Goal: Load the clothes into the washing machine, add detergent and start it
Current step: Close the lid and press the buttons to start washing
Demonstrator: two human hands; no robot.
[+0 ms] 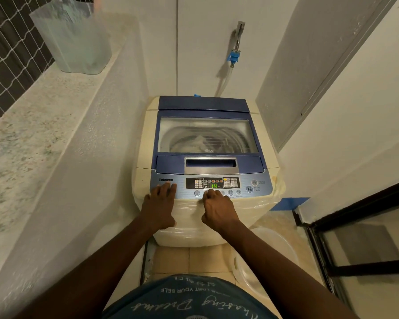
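A cream and blue top-loading washing machine (145, 143) stands in front of me with its lid (207, 134) closed. Through the clear lid window, pale clothes (199, 142) lie in the drum. The control panel (213, 185) is lit and its display (214, 185) shows 14. My left hand (158, 208) rests flat on the panel's left end, fingers apart, holding nothing. My right hand (217, 207) is curled, with a fingertip on a button in the lower row under the display. No detergent container is in view.
A speckled ledge (32, 125) runs along the left with a translucent plastic tub (76, 38) on it and netting behind. A tap with a blue hose fitting (234, 56) is on the back wall. A white round basin (263, 256) lies on the floor at right, beside a dark-framed glass door (359, 238).
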